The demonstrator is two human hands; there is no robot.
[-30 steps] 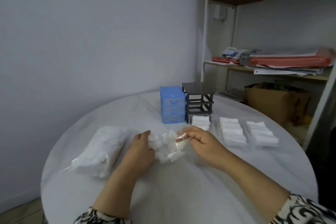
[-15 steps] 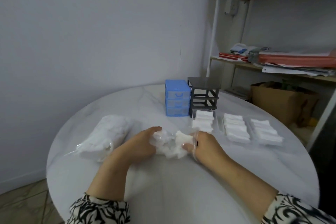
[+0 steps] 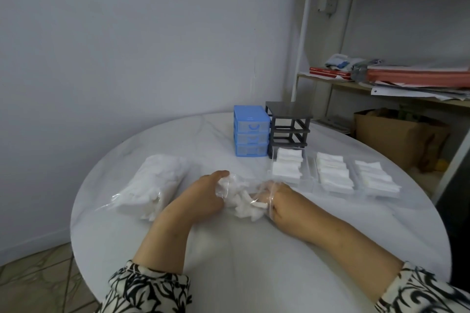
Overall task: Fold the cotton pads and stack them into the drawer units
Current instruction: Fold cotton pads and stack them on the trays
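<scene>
Our left hand (image 3: pixel 203 195) grips the clear bag (image 3: pixel 237 187) steady so our right hand (image 3: pixel 273 197), reaching inside, can pull cotton pads (image 3: pixel 245 207); right fingers' closure unclear.

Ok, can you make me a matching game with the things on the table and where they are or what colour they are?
Things:
1. drawer box
2. empty frame
3. big bag of pads
4. small bag

Clues:
A. between both hands
B. blue
C. left of the left hand
D. dark grey

The right hand is inside the small bag.

Pairs: 1-B, 2-D, 3-C, 4-A
</scene>
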